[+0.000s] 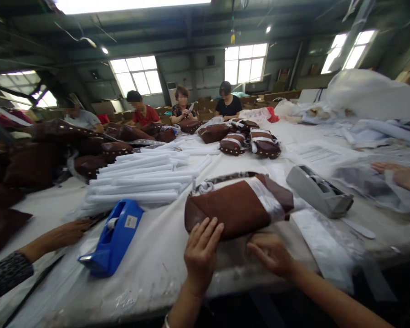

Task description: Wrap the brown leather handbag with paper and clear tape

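Note:
A brown handbag [230, 205] lies on the table in front of me, with clear plastic wrap [264, 196] banded around its right part. White wrapping shows along its strap at the top. My left hand [203, 248] rests on the bag's lower left front, fingers stretched out and lying flat on it. Just below the bag's lower right edge, my right hand [273, 255] is closed with curled fingers; whatever is in them, if anything, is hidden. To the right of the bag stands a grey tape dispenser [319, 191].
A blue tape dispenser [112, 239] and a stack of white rolls [140, 180] are on the left. Brown bags [232, 143] lie farther back. Co-workers' hands appear at left [66, 234] and right [399, 175], the right one on plastic. Several people sit across the table.

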### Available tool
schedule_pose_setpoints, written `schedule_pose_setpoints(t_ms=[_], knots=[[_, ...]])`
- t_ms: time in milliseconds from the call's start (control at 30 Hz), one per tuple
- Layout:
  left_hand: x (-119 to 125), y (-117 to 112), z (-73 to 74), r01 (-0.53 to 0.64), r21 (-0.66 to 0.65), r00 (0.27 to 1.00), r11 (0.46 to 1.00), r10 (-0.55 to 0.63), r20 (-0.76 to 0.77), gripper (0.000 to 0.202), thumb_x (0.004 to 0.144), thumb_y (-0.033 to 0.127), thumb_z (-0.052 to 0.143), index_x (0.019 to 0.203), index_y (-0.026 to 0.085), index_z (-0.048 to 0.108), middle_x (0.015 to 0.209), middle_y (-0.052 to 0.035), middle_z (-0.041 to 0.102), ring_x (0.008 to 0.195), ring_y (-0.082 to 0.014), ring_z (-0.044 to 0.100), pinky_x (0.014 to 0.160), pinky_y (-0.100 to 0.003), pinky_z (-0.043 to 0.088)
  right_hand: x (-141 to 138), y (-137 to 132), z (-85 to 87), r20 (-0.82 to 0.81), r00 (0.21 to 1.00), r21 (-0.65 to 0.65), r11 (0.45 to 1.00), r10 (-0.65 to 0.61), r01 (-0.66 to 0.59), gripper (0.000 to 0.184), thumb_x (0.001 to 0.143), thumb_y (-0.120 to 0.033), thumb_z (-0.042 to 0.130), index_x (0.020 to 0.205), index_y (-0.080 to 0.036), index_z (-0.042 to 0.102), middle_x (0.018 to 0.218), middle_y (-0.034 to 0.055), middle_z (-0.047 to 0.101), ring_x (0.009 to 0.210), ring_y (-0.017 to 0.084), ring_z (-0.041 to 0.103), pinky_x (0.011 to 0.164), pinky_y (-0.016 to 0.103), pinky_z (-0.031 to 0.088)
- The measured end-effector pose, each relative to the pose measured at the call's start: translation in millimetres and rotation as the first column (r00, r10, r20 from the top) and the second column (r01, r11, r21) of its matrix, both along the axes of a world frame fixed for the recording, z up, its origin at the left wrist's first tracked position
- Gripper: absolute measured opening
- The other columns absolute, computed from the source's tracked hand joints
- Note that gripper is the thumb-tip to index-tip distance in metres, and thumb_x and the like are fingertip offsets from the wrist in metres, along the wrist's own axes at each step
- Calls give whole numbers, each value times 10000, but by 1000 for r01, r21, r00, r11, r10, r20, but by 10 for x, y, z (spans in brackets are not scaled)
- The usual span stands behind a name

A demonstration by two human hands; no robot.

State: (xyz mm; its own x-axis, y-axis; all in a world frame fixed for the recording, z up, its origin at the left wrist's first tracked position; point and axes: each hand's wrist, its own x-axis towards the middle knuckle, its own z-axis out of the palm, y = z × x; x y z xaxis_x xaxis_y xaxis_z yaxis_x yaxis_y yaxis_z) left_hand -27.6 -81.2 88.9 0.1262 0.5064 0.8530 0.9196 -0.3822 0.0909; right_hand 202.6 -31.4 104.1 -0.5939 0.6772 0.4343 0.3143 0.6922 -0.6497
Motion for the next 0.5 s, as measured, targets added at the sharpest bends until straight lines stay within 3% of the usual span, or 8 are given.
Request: schedule_pose_setpoints(t_ms=[67, 133, 233, 300, 400, 500], knots=[[112, -63, -177, 43, -86, 998, 995, -47, -47, 471, 945, 32, 452, 1319, 271, 612, 1289, -5, 684, 1243, -185, 607, 1071, -376, 499, 138, -153, 219, 9, 997, 69, 995, 73, -73, 288, 978, -287, 489, 762, -237, 673, 710, 27, 689, 667, 168, 653, 652, 289, 493], [186, -109, -298, 52, -132, 996, 990, -61, -63, 442, 960, 56, 437, 1305, 263, 622, 1302, 4, 675, 1224, -188, 622, 1031, -375, 538, 124, -86, 419, -3, 1000, 133, 991, 16, -15, 232, 975, -270, 493, 847, -237, 684, 823, 43, 718, 774, 178, 673, 726, 290, 511], [231, -135, -364, 39, -149, 996, 988, -50, -72, 433, 958, 55, 444, 1296, 255, 624, 1314, 10, 666, 1216, -196, 629, 994, -386, 569, -130, 366, 574, 81, 978, 163, 971, -190, 175, 231, 978, -288, 484, 1004, -230, 706, 1048, 64, 737, 1005, 208, 671, 922, 316, 498], [236, -133, -362, 35, -134, 996, 990, -46, -73, 441, 954, 45, 445, 1295, 259, 623, 1311, 15, 667, 1211, -194, 632, 976, -386, 582, -361, 776, 588, 313, 910, 131, 961, -273, 244, 286, 966, -244, 459, 1096, -208, 712, 1159, 84, 722, 1108, 230, 648, 1004, 340, 464], [236, -139, -335, 32, -98, 997, 995, -40, -73, 422, 966, 64, 436, 1286, 261, 629, 1303, 26, 672, 1195, -192, 643, 948, -387, 599, -674, 1332, 553, 614, 751, 39, 960, -241, 276, 266, 905, -178, 513, 1003, -169, 760, 1087, 125, 746, 1078, 271, 673, 980, 373, 482], [234, -163, -333, 28, -55, 996, 998, -33, -88, 417, 981, 83, 399, 1269, 266, 640, 1288, 38, 679, 1167, -186, 659, 920, -375, 610, -919, 1656, 526, 720, 675, -30, 964, -163, 264, 128, 873, -245, 653, 856, -162, 748, 889, 91, 757, 903, 238, 712, 883, 397, 539]])
